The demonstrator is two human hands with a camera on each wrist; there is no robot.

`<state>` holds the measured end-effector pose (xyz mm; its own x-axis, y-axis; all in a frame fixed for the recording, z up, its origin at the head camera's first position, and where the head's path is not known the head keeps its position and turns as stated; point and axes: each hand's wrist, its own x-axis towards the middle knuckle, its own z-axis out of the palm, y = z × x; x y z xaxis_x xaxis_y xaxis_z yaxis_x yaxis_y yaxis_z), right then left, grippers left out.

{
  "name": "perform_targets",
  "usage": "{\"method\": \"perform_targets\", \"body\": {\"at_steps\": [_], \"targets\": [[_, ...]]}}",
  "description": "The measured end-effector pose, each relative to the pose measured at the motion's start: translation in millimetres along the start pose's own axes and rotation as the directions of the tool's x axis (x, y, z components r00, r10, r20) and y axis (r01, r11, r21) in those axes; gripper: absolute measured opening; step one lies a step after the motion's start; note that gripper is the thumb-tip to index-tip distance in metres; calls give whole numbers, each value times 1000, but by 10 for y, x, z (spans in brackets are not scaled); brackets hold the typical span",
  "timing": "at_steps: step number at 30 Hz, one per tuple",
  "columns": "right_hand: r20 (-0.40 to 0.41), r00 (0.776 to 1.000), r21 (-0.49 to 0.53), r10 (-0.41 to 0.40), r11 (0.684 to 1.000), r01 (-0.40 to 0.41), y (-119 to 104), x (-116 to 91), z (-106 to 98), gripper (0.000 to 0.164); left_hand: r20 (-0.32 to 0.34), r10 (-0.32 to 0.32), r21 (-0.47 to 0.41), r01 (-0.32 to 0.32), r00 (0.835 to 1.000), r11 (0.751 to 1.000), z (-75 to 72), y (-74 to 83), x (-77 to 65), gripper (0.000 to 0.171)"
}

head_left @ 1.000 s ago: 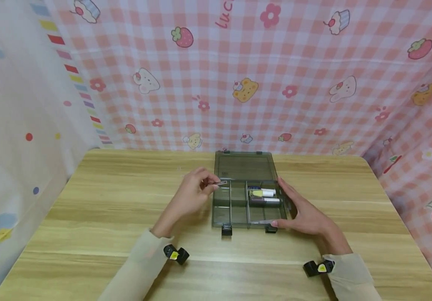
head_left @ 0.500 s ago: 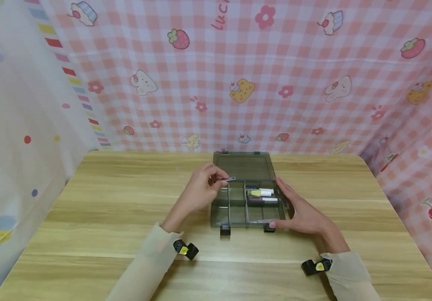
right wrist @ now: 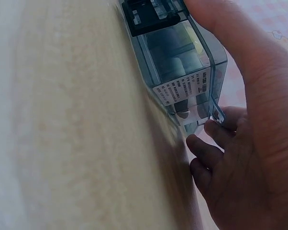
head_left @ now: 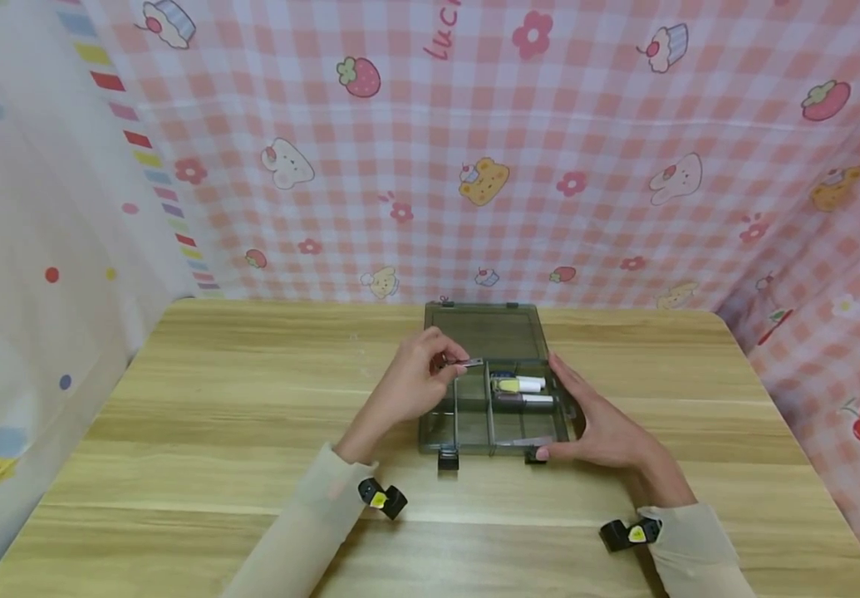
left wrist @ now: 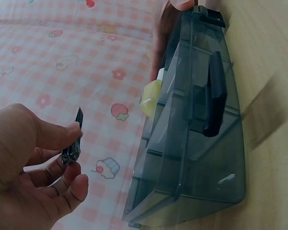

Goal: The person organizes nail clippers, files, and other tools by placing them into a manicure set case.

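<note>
My left hand [head_left: 415, 378] pinches a small metal nail clipper [head_left: 473, 362] between thumb and fingers, above the back left compartments of a smoky grey compartment box [head_left: 474, 419]. In the left wrist view the nail clipper [left wrist: 72, 147] looks dark and shiny, apart from the box. My right hand [head_left: 609, 428] holds the box's right end, thumb at the front corner by a latch and fingers along the back. Inside the right section lie a yellow nail polish bottle [head_left: 506, 386] with a white cap and a dark bottle [head_left: 510, 400]. A thin pale strip [head_left: 530, 441] lies nearer the front.
The box's hinged lid [head_left: 485, 330] lies open toward the back. Two black latches, the left one [head_left: 448, 458] included, stick out in front. A wooden table [head_left: 213, 415] carries the box, with a pink checked curtain [head_left: 370, 158] behind. A printed label [right wrist: 182, 88] is on the box's side.
My left hand has moved right with the nail clipper, from the box's left edge to over the left and middle compartments. The right hand stays on the box.
</note>
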<state>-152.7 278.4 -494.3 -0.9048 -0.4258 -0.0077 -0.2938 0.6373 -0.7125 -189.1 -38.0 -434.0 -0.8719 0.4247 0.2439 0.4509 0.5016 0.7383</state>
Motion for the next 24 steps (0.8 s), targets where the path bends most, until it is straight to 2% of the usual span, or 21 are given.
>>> {"method": "perform_targets", "body": {"at_steps": [4,12,19,24], "targets": [[-3,1000,-1,2,1000,-2,4,-2,7,137,1,-11,3,11,1000,1000,16,-18,-6,9],[2,1000,-11,30,1000,-30,38,-11,0,137,16,21,-7,-21,1000,1000,71,-27,26,10],[18,999,-3,47,999,-46,22,-12,-8,136,28,10,-16,-10,1000,1000,103,-17,23,9],[24,999,2,43,999,-43,27,4,2,137,9,-11,-4,11,1000,1000,123,-34,23,11]]}}
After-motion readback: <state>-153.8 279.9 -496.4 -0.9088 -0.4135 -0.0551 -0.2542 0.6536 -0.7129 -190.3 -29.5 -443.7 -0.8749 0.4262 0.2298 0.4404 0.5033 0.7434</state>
